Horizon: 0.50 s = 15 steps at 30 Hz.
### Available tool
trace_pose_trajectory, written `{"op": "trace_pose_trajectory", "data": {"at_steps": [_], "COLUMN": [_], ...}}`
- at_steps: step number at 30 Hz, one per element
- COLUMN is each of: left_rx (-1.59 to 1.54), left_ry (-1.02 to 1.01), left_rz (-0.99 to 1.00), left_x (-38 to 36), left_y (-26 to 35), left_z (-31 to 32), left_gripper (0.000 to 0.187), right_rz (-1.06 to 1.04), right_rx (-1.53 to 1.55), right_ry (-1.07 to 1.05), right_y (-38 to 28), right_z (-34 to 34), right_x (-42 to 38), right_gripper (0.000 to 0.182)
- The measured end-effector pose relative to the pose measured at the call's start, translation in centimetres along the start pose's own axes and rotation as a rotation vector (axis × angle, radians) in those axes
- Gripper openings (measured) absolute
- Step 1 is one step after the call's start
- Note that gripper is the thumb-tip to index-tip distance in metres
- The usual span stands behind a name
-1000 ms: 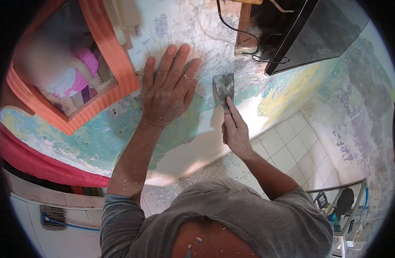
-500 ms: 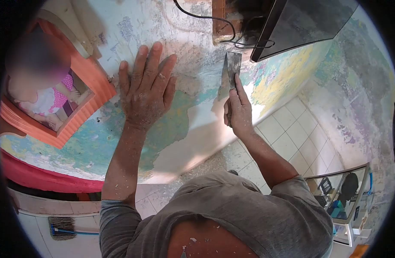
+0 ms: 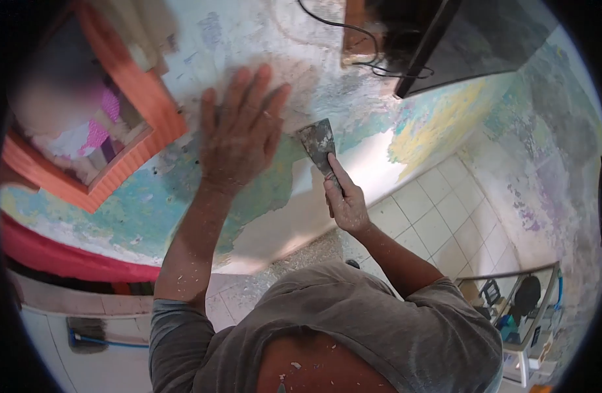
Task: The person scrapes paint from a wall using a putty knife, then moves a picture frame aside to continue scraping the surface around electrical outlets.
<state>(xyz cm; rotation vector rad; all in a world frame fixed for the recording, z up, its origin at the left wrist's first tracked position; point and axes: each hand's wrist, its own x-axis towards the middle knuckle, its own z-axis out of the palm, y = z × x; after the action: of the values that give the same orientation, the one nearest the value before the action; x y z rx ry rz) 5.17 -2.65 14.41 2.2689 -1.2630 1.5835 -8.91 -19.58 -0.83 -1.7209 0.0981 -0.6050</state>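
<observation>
My right hand [image 3: 347,202] grips a putty knife [image 3: 319,144], fingers wrapped round its handle and one finger stretched along the blade. Its wide, stained metal blade points up and left, close over the wall [image 3: 265,196] with its peeling green, yellow and white paint. To the left of the knife, my left hand [image 3: 239,134] is spread out at the wall, fingers pointing up and slightly blurred; nothing is in it. Paint flakes speckle my left forearm.
An orange wavy frame [image 3: 134,154] around a figure in pink and white hangs at left. A dark flat screen [image 3: 484,42] and black cable [image 3: 337,26] are at upper right. A glass-topped table [image 3: 540,308], broom [image 3: 88,337] and debris [image 3: 307,254] lie below.
My right hand has brought the putty knife left and down, its blade now turned broad side toward me. My left hand appears slightly farther right as the whole view shifts a little.
</observation>
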Motion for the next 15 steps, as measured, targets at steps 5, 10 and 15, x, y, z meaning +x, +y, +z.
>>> {"op": "trace_pose_trajectory", "data": {"at_steps": [5, 10, 15], "left_rx": [-0.271, -0.851, -1.572], "left_ry": [-0.108, -0.119, -0.488], "left_rz": [-0.03, -0.331, -1.008], "left_x": [-4.5, -7.4, -3.5], "left_y": [1.6, 5.7, 7.4], "left_z": [0.1, -2.1, -0.6], "left_gripper": [0.046, 0.035, 0.045], "right_rz": [0.024, 0.143, -0.179], "right_rx": [-0.126, 0.06, -0.055], "right_ry": [-0.117, -0.154, -0.195], "right_y": [-3.4, -6.0, -7.4], "right_z": [1.4, 0.6, 1.9], "right_x": [1.6, 0.7, 2.7], "right_gripper": [0.058, 0.057, 0.059]}}
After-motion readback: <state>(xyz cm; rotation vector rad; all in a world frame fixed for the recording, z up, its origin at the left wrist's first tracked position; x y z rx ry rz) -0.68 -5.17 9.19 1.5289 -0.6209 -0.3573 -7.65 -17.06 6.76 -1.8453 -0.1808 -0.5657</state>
